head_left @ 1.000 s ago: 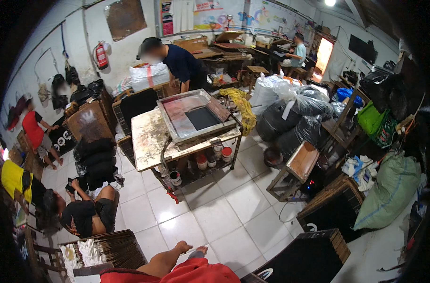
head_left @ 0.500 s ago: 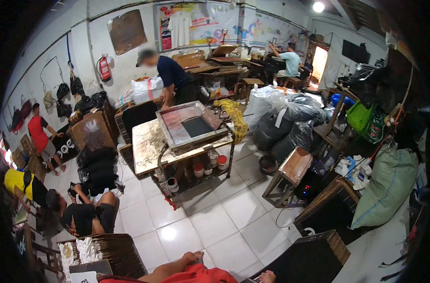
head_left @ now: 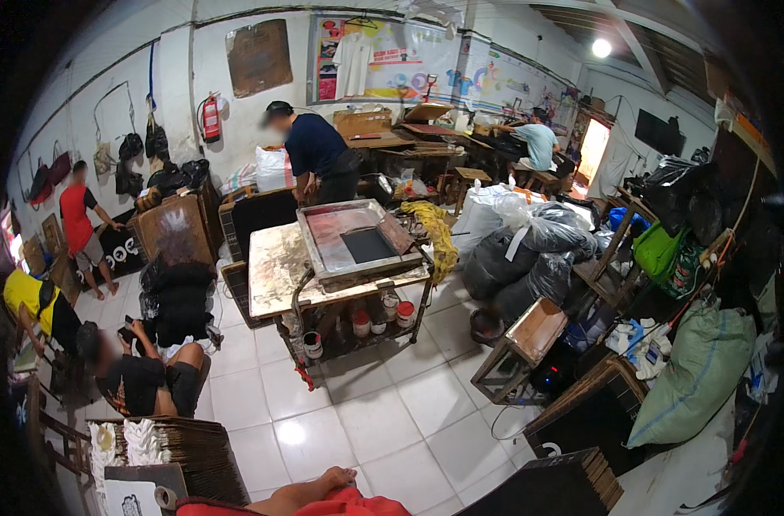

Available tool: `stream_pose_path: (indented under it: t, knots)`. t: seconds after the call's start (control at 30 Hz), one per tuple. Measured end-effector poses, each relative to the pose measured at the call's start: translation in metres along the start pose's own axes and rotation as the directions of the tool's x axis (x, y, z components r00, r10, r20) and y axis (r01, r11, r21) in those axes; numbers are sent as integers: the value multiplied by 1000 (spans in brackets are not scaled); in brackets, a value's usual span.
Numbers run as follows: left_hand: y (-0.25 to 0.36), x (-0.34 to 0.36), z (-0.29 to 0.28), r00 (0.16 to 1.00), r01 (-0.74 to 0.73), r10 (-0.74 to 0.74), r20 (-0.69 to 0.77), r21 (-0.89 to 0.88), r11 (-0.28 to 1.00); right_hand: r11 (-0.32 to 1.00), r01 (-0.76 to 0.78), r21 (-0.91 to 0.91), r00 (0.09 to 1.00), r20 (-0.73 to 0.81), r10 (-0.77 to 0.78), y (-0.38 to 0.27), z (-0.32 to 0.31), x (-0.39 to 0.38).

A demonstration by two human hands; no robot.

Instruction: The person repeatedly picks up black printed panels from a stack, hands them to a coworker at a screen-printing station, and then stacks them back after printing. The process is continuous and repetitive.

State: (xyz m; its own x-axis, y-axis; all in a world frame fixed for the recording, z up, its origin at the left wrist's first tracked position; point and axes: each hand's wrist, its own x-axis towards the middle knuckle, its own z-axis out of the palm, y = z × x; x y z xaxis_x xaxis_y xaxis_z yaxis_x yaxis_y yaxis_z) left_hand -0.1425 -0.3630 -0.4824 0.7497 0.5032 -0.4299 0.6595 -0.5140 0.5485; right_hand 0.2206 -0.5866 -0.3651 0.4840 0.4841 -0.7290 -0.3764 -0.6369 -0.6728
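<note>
My left hand [head_left: 337,478] rests at the lower edge on red cloth [head_left: 358,505] over my leg, fingers draped loosely and holding nothing I can see. Its forearm comes in from a red sleeve at the lower left. My right hand is out of the picture. Closest on the right is a stack of black-faced boards [head_left: 542,490]. To the left stands a stack of thin brown-edged boards [head_left: 207,456], with bunched white cloth [head_left: 143,441] beside it. Farther ahead, a framed printing screen [head_left: 323,236] lies tilted on a stained wheeled table [head_left: 272,267].
Paint tubs [head_left: 362,323] stand on the table's lower shelf. A wooden stool [head_left: 529,335], black bags [head_left: 504,258] and a green sack [head_left: 693,370] line the right. A person in dark blue [head_left: 319,155] bends behind the table; a seated person [head_left: 143,378] holds a phone at left.
The view has shifted slightly, and my right hand, earlier by the black boards at the lower edge, has left the picture. My left hand stays on the red cloth.
</note>
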Motion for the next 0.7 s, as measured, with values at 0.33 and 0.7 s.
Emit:
stream_pose_path:
  t: [0.33,0.7]
  knots:
    - [24,16,-3,982,146,-149,-118,-39,989,993,28,-113,1000,4,-28,3,8,-13]
    - [-16,27,26,984,177,-179,-22,-53,983,995,20,-93,999,49,-16,-5,11,-29]
